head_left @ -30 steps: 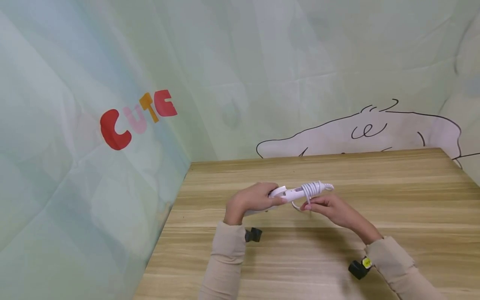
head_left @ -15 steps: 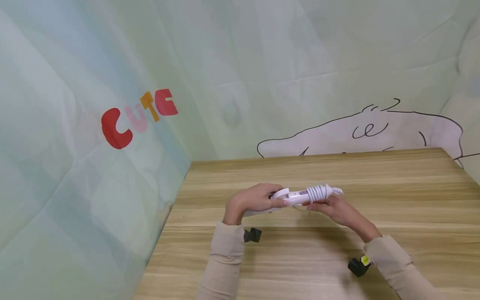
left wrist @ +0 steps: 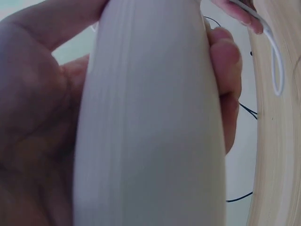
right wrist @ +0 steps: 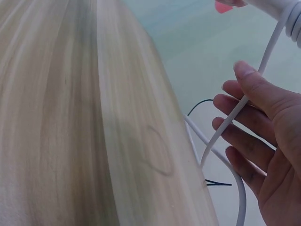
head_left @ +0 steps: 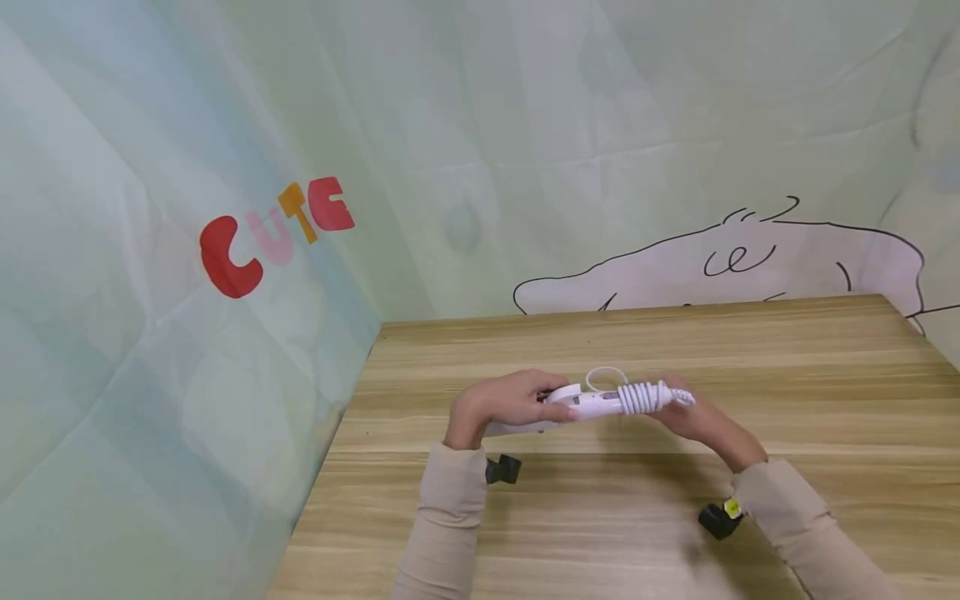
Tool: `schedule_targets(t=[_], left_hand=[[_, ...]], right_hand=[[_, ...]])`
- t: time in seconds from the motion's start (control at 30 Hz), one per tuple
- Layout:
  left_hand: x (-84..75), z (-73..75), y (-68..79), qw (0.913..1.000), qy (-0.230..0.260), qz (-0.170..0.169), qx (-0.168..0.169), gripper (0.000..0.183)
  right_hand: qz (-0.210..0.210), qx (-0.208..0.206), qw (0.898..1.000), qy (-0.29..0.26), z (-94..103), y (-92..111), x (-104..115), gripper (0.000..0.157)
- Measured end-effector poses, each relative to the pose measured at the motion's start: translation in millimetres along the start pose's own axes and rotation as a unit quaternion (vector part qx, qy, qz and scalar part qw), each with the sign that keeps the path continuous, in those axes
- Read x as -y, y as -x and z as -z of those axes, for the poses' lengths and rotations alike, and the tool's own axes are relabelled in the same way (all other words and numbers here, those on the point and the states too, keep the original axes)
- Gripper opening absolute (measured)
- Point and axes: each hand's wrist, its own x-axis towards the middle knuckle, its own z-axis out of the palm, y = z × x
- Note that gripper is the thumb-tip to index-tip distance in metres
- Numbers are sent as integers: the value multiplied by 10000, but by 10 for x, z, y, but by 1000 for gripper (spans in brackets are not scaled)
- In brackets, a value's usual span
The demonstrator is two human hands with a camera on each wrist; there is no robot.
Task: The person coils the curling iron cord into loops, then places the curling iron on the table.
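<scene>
In the head view, my left hand point(head_left: 513, 400) grips a white curling iron point(head_left: 600, 406) above the table, its thumb along the near side. The left wrist view shows the pale body of the curling iron point(left wrist: 155, 122) lying across the palm, fingers curled round its far side. White power cord point(head_left: 639, 398) is wound in several turns on the handle's right end. Behind that end is my right hand point(head_left: 686, 419), partly hidden. Seen from the right wrist, the cord point(right wrist: 270, 47) runs between thumb and curled fingers, with a loose length hanging below.
A wooden table point(head_left: 585, 517) lies under both hands. Fabric backdrops stand at the back point(head_left: 480, 167) and left, with "CUTE" lettering point(head_left: 232, 258) on the left one. Black wrist devices point(head_left: 720, 521) hang beneath the sleeves.
My right hand has gone from in front of the handle to behind it, carrying the cord round. A cord loop now shows above the handle. The left hand keeps its grip.
</scene>
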Motion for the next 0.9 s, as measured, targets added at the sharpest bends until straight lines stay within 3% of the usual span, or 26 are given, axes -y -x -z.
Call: schedule_targets(t=[0.17,0.3,0.63,0.9], left_hand=[[-14,-6,-6,9999,20,23,139,19],[-39,-16,-19,9994,55,163,291,20],[-72,-40,-54,9982,-129,24,579,19],[-101,-86,-69,9970,-203,183,719,24]], right_hand=[[396,48,9992,-16,24,-50,14,28],[451,97,9988,-146,57,-80,38,28],[-108,277,9984,486,174,-181,41,19],[24,346,9948,957,189,-202,37,19]])
